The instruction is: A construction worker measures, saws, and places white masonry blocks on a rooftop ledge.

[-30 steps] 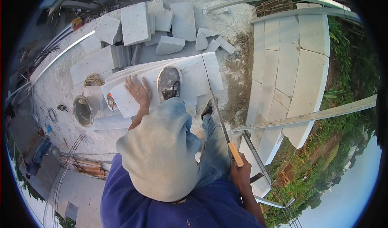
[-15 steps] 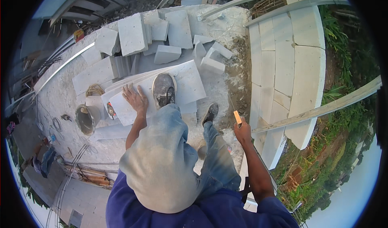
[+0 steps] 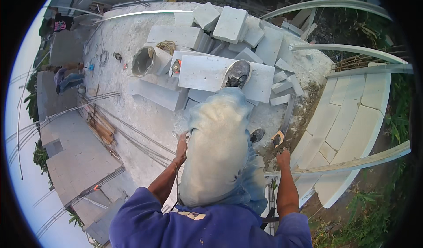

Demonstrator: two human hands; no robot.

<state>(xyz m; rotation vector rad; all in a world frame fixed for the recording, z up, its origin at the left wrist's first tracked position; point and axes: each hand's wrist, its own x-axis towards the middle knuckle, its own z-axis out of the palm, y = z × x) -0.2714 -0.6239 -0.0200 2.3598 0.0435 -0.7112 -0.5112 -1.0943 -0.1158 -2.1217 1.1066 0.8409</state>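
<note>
My left hand (image 3: 181, 147) is beside my raised knee, fingers stretched forward and nothing seen in them. Low on the right, my right hand (image 3: 284, 158) is just behind the pale wooden handle of a handsaw (image 3: 278, 139). A small gap shows between hand and handle, and the fingers look loosely apart. The saw's grey blade points away along the dirt strip. One shoe (image 3: 238, 74) presses on a flat pale block (image 3: 202, 72), which lies across other blocks. At that block's left end sits a small red-orange and black object (image 3: 176, 66), too small to name.
Several pale blocks (image 3: 231, 23) are heaped beyond my foot. A bucket (image 3: 144, 62) and coiled rope (image 3: 166, 47) stand left of the slab. A block wall (image 3: 348, 116) with curved-looking beams (image 3: 352, 160) runs along the right. Another person (image 3: 68, 78) is far left.
My left hand has left the block and drawn back beside my knee. The saw has gone from my right hand's grip to lying ahead of it. The view has swung left.
</note>
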